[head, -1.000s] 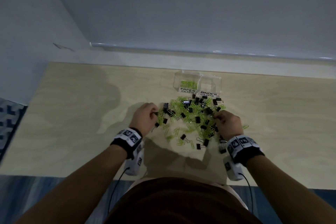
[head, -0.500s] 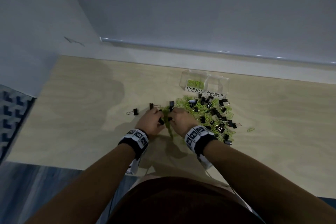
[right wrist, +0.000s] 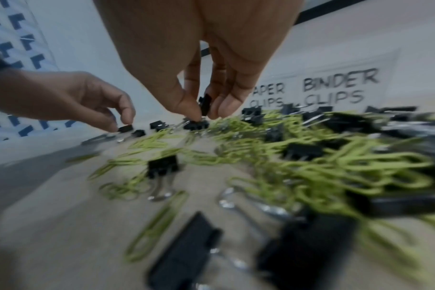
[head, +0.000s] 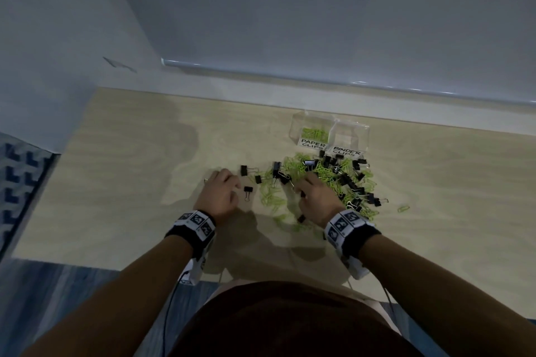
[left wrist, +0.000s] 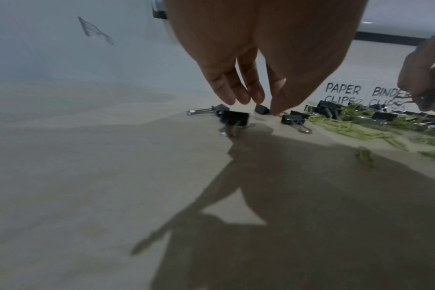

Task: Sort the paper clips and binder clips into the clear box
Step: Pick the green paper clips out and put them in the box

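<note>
Pale wooden tabletop holds the clear box behind mixed paper clips and binder clips. Right hand pinches one binder clip; left hand reaches, fingers loose. Tangled wire could drag green clips along.

Nearest binder clips blur in the right wrist view; the left hand hides its own fingertips from the head view.

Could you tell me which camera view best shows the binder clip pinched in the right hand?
The right wrist view: the black binder clip sits plainly between thumb and fingers of the right hand. In the head view the back of the hand hides most of it. The left wrist view catches only that hand's blurred edge.
</note>
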A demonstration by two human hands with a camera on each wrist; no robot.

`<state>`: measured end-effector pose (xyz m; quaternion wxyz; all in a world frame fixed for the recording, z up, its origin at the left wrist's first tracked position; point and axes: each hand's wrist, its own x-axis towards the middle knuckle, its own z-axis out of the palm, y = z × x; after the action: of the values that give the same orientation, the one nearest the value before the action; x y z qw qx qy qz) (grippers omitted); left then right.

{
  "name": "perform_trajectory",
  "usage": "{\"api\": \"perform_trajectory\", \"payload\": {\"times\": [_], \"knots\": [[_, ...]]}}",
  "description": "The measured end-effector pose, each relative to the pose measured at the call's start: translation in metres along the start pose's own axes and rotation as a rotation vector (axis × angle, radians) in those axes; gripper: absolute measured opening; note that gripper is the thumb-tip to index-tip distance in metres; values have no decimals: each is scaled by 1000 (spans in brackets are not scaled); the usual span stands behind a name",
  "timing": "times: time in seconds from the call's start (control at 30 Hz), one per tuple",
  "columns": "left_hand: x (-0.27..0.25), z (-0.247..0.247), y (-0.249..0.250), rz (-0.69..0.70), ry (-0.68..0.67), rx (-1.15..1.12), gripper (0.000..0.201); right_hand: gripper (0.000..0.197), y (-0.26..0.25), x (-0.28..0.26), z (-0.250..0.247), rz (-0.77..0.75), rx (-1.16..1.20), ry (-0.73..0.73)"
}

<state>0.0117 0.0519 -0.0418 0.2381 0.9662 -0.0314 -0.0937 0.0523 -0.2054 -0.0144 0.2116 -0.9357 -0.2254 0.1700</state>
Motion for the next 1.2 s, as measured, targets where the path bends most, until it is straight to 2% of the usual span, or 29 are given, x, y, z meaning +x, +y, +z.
{"api": "perform_trajectory", "payload": {"times": [0.13, 0.2, 0.27, 0.37, 0.47, 0.63, 0.7, 0.83, 0.97, 1.07, 1.2], "knots": [[10, 6, 18, 69, -74, 32, 29, 20, 30, -1, -20, 151, 8, 167], [13, 8, 20, 28, -102, 71, 34, 22, 44, -1, -27, 236, -37, 176], [16, 6, 21, -30, -86, 92, 29, 27, 51, 2, -29, 285, -98, 174], [27, 1, 30, -15, -85, 85, 30, 27, 42, 15, -29, 184, -138, 190], [39, 3, 41, 28, -120, 78, 29, 23, 14, 29, -27, 83, -166, 115], [49, 8, 43, 23, -172, 57, 26, 41, -16, 51, -11, 87, -247, -66], [50, 6, 42, 21, -186, 52, 25, 42, -18, 55, -7, 75, -268, -99], [48, -3, 34, -11, -102, -3, 32, 24, -15, 55, -6, 49, -235, -62], [48, -9, 27, -44, 15, 96, 32, 7, -4, 39, -7, 8, -144, -6], [54, -4, 44, 36, -43, 51, 30, 8, 5, 23, -5, -1, -175, -66], [63, 14, 74, 69, -161, 1, 37, 16, 0, 24, -5, 68, -158, -1]]}}
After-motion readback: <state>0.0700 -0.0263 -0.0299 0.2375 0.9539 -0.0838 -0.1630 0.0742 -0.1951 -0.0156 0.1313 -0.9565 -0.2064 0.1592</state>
